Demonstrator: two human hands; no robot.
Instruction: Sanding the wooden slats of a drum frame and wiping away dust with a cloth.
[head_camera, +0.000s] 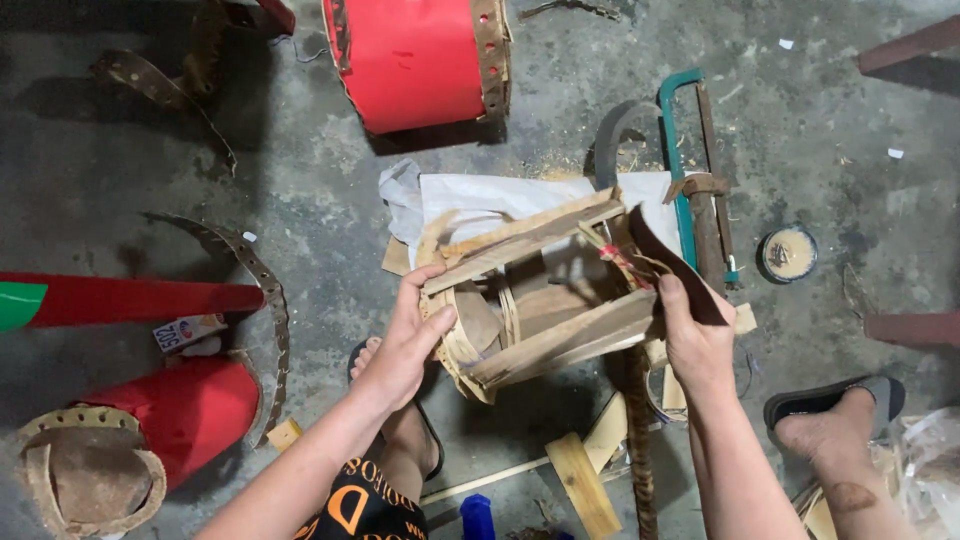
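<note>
At frame centre, the left hand (415, 335) grips the wooden drum frame (540, 300) by its left end, the right hand (690, 335) pinching a dark leather strip (665, 255) at its right end.

rough grey concrete floor (330, 200) with sawdust, dim light, dark red furniture legs (910, 45) at right

Two red drums (415, 60) (190, 410), one wooden frame (540, 300), one hacksaw (690, 170), one round tin (789, 253)

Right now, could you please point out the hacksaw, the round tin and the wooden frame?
hacksaw (676, 150), head view, green frame bar
round tin (789, 254), head view, pale centre
wooden frame (560, 338), head view, lower slat
</note>
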